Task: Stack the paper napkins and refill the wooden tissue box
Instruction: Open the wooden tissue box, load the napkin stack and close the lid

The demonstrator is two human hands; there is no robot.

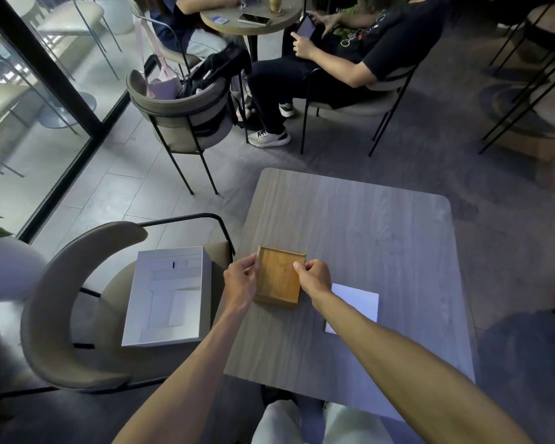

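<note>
Wooden tissue box lies between the hands (sides gripped).

Left hand and right hand grip the wooden tissue box (napkins beside it).

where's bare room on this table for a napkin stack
Far half of the table, beyond the wooden box, and the right side past the napkins are bare. Crowded near-left, where left hand and right hand grip the box.

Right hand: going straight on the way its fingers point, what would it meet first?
The wooden box: the right hand points leftward, and its fingers seem to pinch the box's right wall. Past the box, the left hand holds the opposite wall.
</note>
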